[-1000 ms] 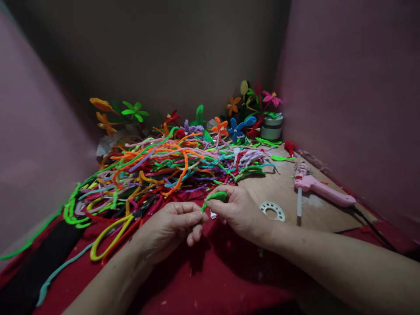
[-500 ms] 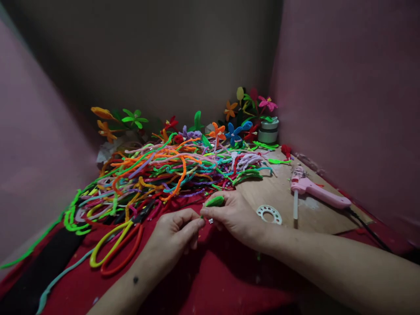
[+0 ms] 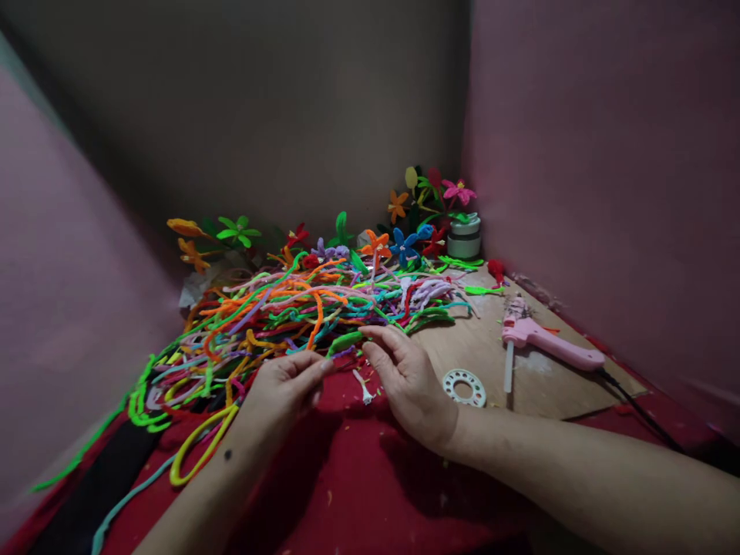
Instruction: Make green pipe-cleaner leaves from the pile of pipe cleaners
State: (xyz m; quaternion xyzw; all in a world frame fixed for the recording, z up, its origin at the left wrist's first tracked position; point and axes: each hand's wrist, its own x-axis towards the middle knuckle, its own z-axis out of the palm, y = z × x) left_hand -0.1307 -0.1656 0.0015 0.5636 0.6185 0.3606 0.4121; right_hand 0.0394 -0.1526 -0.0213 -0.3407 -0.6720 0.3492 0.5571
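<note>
Left hand (image 3: 283, 385) is pinching the low end of the green pipe-cleaner piece (image 3: 345, 341), fingers closed on it. Right hand (image 3: 408, 378) is lying open, one fingertip just touching the piece's high end, thumb apart. Piece is sitting between both hands, long axis running near-left to far-right, at the near edge of the pipe-cleaner pile (image 3: 301, 308), mid-surface (image 3: 358, 478). Glue gun (image 3: 549, 343) is lying well apart, toward the right edge.

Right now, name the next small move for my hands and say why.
Probably close the right hand on the green piece's far tip: the left hand pinches its near end, while the right hand, held open, only touches it.
</note>
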